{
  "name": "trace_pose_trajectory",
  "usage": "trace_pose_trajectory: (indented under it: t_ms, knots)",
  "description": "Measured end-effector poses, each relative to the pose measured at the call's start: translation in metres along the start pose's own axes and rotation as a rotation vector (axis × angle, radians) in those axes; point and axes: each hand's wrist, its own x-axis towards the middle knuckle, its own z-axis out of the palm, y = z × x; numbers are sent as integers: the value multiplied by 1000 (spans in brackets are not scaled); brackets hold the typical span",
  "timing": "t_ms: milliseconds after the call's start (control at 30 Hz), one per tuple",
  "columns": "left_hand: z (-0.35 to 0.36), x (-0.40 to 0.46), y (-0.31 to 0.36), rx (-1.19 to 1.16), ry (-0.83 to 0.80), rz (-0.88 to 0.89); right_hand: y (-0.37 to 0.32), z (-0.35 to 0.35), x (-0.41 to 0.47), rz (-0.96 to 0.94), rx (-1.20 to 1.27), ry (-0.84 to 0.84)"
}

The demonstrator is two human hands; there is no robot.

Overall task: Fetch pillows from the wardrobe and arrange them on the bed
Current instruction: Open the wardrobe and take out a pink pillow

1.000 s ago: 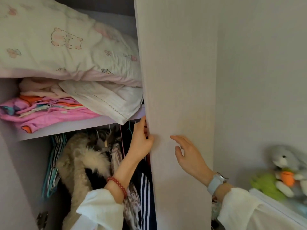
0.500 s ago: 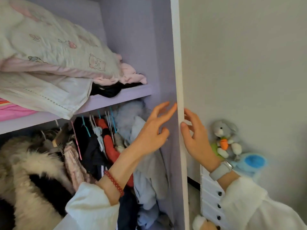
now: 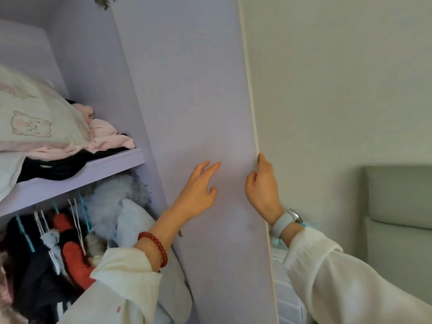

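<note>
The wardrobe stands open, its lilac door (image 3: 198,90) swung out to the right. A pale pillow with a pink bear print (image 3: 35,122) lies on the shelf (image 3: 112,163) at the left, atop pink and black fabric. My left hand (image 3: 198,190) is spread flat against the door's inner face, holding nothing. My right hand (image 3: 263,185) grips the door's outer edge with the fingers curled around it. A green padded headboard (image 3: 397,206) of the bed shows at the far right.
Clothes (image 3: 70,242) hang on hangers below the shelf, red, black and grey pieces among them. A white drawer unit (image 3: 287,288) stands low behind the door. A plain wall (image 3: 339,78) fills the upper right.
The door has swung further open to the right. My right hand now clasps its edge and my left hand lies flat on its inner face. The view has turned right, showing the headboard.
</note>
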Motion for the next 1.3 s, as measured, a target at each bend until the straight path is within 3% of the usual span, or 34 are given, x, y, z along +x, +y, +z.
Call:
trace_pose_trajectory:
  t_ms: [167,333,533,667,767,867,1000,1133,1300]
  knots:
    - [-40,3,-26,171,136,-47,-32,17,-1,-342,-119,80]
    - [-132,-12,-63,452,278,-87,-86,74,14,-480,-37,-121]
    - [-279,-56,-120,1032,453,-240,-168,177,34,-665,62,-298]
    - [-367,-95,-146,1415,306,-494,-237,251,39,-793,134,-355]
    - [-408,-118,-168,1577,241,-644,-285,301,35,-862,102,-447]
    - [-424,-131,-183,1615,287,-532,-324,343,25,-837,24,-572]
    - [-434,-123,-200,1574,558,-254,-355,374,20,-707,22,-560]
    - [-445,-95,-180,1580,696,-121,-376,366,40,-666,126,-409]
    - [-462,-46,-127,1590,935,62,-392,309,87,-758,249,-44]
